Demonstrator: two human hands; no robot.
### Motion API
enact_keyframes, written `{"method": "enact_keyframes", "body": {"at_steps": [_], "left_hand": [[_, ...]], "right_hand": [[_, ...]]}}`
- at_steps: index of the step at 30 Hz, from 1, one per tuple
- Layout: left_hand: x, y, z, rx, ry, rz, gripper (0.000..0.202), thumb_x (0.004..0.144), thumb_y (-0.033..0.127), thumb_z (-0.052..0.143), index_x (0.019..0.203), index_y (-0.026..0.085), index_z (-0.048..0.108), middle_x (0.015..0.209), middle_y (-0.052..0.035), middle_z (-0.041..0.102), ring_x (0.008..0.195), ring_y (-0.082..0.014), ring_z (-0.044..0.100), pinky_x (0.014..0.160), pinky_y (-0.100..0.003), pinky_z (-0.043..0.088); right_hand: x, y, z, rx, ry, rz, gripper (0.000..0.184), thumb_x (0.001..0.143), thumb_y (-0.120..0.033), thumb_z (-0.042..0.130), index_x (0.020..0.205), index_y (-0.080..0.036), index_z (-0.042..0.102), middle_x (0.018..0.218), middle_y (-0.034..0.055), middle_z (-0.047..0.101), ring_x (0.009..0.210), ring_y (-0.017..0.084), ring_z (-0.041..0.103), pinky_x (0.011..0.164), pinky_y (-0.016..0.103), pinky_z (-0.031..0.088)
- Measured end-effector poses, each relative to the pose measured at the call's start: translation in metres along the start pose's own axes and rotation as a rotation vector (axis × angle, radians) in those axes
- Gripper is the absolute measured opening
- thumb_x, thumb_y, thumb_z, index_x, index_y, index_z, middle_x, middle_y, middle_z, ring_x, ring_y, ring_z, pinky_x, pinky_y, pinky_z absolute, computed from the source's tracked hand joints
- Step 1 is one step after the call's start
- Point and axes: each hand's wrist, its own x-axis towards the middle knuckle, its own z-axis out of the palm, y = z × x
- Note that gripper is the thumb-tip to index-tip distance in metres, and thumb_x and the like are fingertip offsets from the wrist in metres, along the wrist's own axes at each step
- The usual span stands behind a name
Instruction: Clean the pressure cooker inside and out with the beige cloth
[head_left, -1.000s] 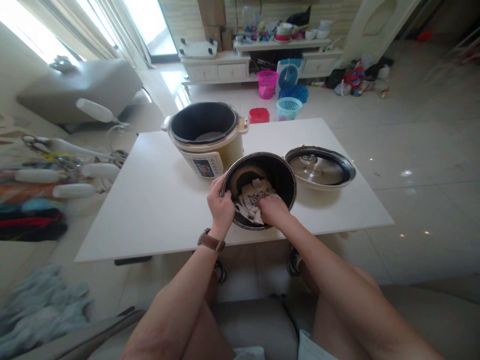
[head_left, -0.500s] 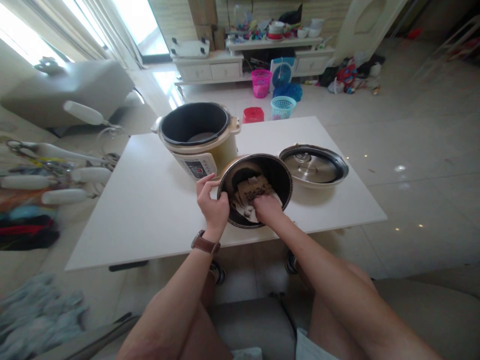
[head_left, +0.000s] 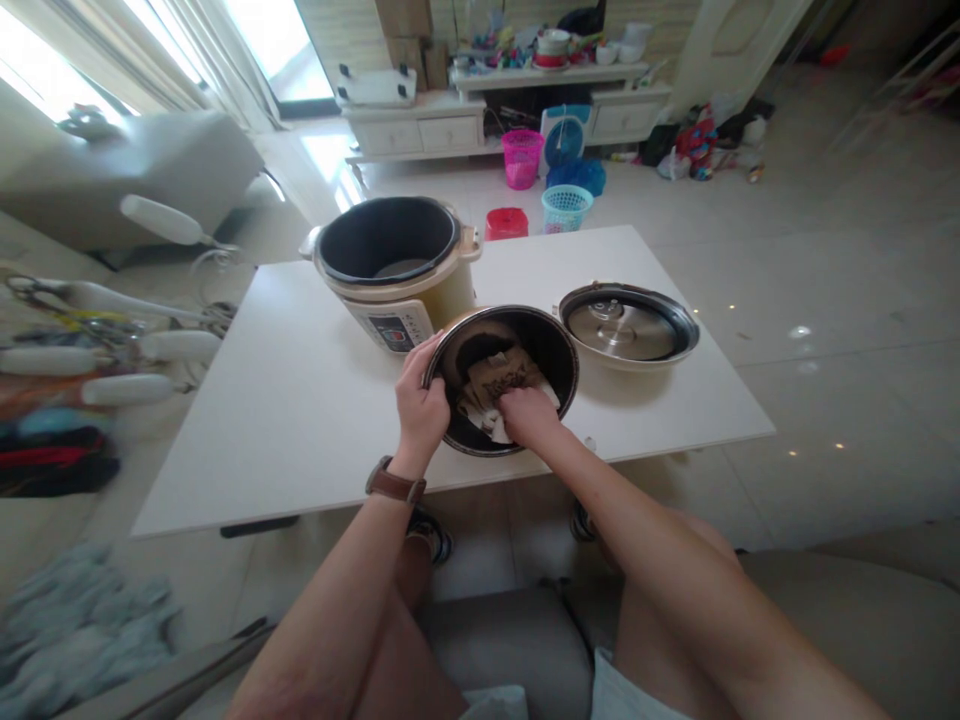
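Note:
A dark inner pot (head_left: 551,345) is tilted toward me at the table's near edge. My left hand (head_left: 421,400) grips its left rim, thumb over the edge and fingers along the outside. Inside the pot, my right hand (head_left: 527,415) is closed on a brown and white cloth (head_left: 501,380) with dark print, pressed against the inner wall; its fingertips are hidden in the folds. Behind the pot stands the pressure cooker body (head_left: 405,290), its top uncovered and a control panel on its front. To the right, the round lid (head_left: 628,325) lies with its metal underside up.
The white table (head_left: 300,420) carries all of these. Beyond it on the floor are a red stool (head_left: 507,222), a light blue basket (head_left: 567,208) and a pink basket (head_left: 523,160). A white cabinet (head_left: 420,132) stands along the far wall.
My left hand has closed its raised fingers around the pot's left side. The pot has shifted slightly left, and my right hand has moved a little left with the cloth.

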Motion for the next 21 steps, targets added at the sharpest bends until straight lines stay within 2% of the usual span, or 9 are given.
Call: {"method": "enact_keyframes", "body": {"at_steps": [4, 7, 10, 13, 17, 21], "left_hand": [[-0.005, 0.003, 0.002, 0.014, 0.024, -0.012, 0.059, 0.077, 0.004, 0.050, 0.127, 0.022, 0.076, 0.135, -0.0060, 0.076, 0.133, -0.0241, 0.066, 0.125, -0.045, 0.047], [-0.006, 0.002, 0.002, 0.005, 0.047, -0.011, 0.057, 0.079, 0.005, 0.051, 0.127, 0.021, 0.076, 0.134, -0.0064, 0.076, 0.131, -0.0239, 0.067, 0.123, -0.043, 0.048], [-0.006, 0.000, 0.002, 0.000, 0.063, -0.030, 0.054, 0.081, 0.006, 0.051, 0.126, 0.022, 0.076, 0.132, -0.0059, 0.076, 0.128, -0.0236, 0.068, 0.121, -0.042, 0.049], [-0.006, -0.005, 0.002, 0.002, 0.093, -0.063, 0.052, 0.080, 0.007, 0.052, 0.124, 0.022, 0.075, 0.129, -0.0056, 0.077, 0.125, -0.0234, 0.069, 0.119, -0.041, 0.051], [-0.006, -0.015, 0.004, -0.032, 0.163, -0.158, 0.049, 0.074, 0.008, 0.054, 0.117, 0.021, 0.074, 0.119, -0.0050, 0.078, 0.117, -0.0239, 0.070, 0.112, -0.041, 0.054], [-0.004, -0.023, 0.007, -0.056, 0.160, -0.211, 0.046, 0.068, 0.007, 0.055, 0.108, 0.020, 0.073, 0.106, -0.0034, 0.077, 0.104, -0.0229, 0.071, 0.103, -0.039, 0.058]], "right_hand": [[0.005, -0.014, 0.001, 0.202, -0.008, -0.030, 0.033, 0.088, -0.016, 0.062, 0.113, -0.018, 0.083, 0.115, 0.0161, 0.082, 0.112, 0.031, 0.077, 0.091, 0.033, 0.054], [0.010, -0.028, 0.004, 0.470, 0.048, -0.020, 0.036, 0.091, -0.017, 0.056, 0.116, -0.023, 0.081, 0.118, 0.0086, 0.083, 0.114, 0.026, 0.076, 0.091, 0.027, 0.052], [0.012, -0.032, 0.006, 0.596, 0.077, -0.030, 0.038, 0.094, -0.016, 0.052, 0.117, -0.022, 0.081, 0.119, 0.0072, 0.083, 0.112, 0.023, 0.076, 0.088, 0.025, 0.051], [0.009, -0.023, -0.001, 0.441, -0.001, -0.087, 0.032, 0.094, -0.020, 0.057, 0.114, -0.023, 0.082, 0.118, 0.0101, 0.083, 0.114, 0.027, 0.076, 0.090, 0.029, 0.053], [-0.001, -0.007, -0.012, 0.095, -0.089, -0.023, 0.034, 0.093, -0.017, 0.057, 0.115, -0.018, 0.083, 0.120, 0.0207, 0.080, 0.116, 0.036, 0.075, 0.092, 0.040, 0.057], [-0.006, -0.005, -0.015, 0.003, -0.084, 0.005, 0.039, 0.096, -0.012, 0.051, 0.118, -0.012, 0.082, 0.118, 0.0254, 0.079, 0.115, 0.036, 0.076, 0.096, 0.043, 0.057]]}}
